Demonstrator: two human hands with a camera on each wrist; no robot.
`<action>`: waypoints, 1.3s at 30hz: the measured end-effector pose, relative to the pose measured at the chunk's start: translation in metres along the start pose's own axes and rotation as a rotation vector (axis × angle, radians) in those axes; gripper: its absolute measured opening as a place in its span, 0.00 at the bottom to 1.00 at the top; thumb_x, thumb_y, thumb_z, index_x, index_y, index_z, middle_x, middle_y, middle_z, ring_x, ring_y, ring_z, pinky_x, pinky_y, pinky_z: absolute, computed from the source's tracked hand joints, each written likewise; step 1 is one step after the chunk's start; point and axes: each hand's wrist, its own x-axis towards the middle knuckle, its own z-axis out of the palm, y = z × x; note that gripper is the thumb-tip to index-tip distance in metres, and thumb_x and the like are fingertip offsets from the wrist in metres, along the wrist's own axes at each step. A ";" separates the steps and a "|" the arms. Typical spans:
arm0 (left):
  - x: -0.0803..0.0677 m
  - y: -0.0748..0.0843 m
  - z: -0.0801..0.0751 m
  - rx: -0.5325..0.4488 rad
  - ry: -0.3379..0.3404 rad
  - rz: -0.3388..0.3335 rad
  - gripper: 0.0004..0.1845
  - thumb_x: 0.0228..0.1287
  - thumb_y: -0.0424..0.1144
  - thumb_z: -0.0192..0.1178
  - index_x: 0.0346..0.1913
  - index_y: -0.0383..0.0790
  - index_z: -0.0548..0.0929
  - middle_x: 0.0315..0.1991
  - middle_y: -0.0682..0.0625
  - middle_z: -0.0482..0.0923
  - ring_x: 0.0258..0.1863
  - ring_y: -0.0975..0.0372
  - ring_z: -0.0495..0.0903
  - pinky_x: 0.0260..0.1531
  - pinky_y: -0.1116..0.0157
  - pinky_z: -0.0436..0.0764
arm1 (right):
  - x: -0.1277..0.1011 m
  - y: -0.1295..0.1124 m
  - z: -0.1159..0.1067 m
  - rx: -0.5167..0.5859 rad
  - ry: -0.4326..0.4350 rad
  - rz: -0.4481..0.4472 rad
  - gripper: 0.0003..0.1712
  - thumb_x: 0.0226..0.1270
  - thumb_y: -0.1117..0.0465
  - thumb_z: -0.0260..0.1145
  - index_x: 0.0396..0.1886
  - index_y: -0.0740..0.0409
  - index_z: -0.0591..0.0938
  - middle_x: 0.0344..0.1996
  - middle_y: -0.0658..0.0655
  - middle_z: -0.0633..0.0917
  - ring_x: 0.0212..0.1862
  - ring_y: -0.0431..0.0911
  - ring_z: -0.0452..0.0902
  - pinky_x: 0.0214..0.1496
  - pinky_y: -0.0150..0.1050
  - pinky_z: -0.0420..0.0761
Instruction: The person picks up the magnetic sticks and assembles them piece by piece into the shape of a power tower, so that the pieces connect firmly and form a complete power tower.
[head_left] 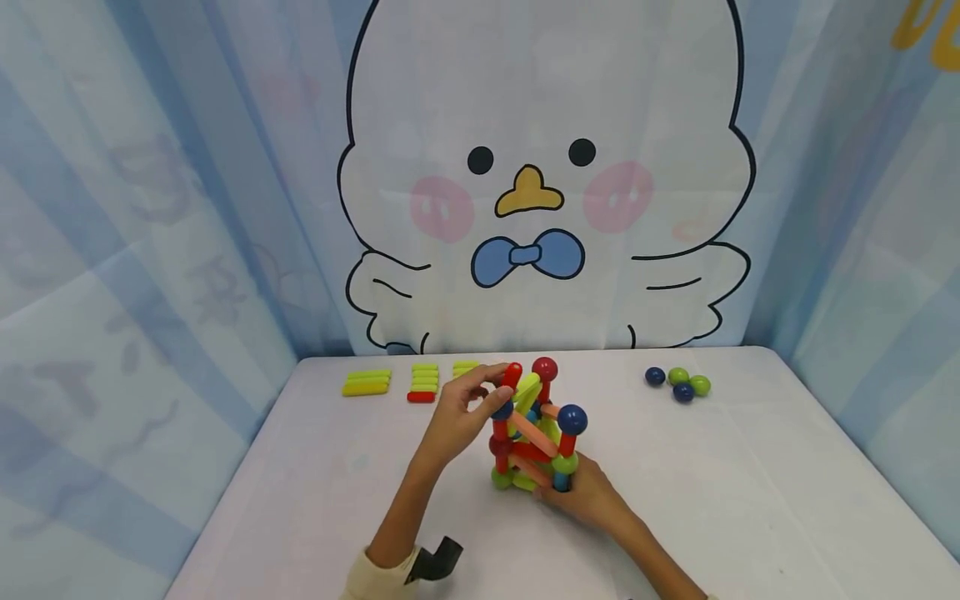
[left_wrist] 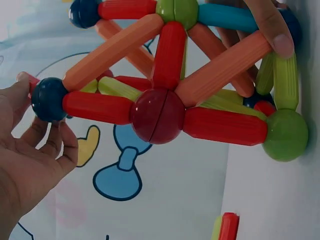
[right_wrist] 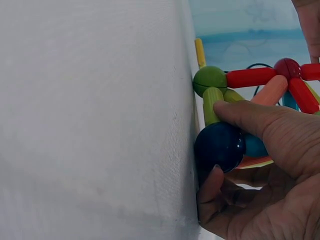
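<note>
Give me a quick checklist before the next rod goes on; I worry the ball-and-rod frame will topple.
1. Base steadied: right hand grips the frame at a bottom corner, by a dark blue ball. Ok.
2. Top held: left hand touches the upper left corner near a red rod. Ok.
3. Frame standing on the table: upright. Ok.
4. Spare rods within sight at the back. Ok.
5. Spare balls at back right. Ok.
6. Every joint seated: cannot tell.
</note>
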 end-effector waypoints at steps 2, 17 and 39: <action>0.000 0.002 0.002 0.068 0.003 0.059 0.18 0.68 0.40 0.61 0.60 0.44 0.80 0.45 0.48 0.82 0.47 0.60 0.77 0.45 0.67 0.82 | 0.001 0.001 0.000 0.000 -0.002 -0.021 0.48 0.53 0.62 0.77 0.73 0.45 0.65 0.66 0.54 0.76 0.66 0.58 0.72 0.63 0.60 0.74; -0.002 0.013 0.011 0.494 -0.061 0.250 0.16 0.57 0.42 0.70 0.50 0.50 0.87 0.47 0.49 0.70 0.51 0.60 0.68 0.43 0.71 0.80 | -0.002 0.005 0.000 -0.051 -0.003 -0.038 0.44 0.54 0.60 0.76 0.71 0.52 0.67 0.62 0.55 0.78 0.63 0.54 0.75 0.64 0.57 0.73; -0.001 0.013 0.019 0.512 -0.033 0.332 0.13 0.57 0.44 0.70 0.45 0.45 0.85 0.46 0.50 0.72 0.49 0.60 0.69 0.46 0.64 0.76 | -0.005 0.002 -0.002 -0.064 -0.004 -0.067 0.43 0.53 0.61 0.76 0.69 0.59 0.68 0.61 0.59 0.79 0.61 0.57 0.76 0.63 0.58 0.74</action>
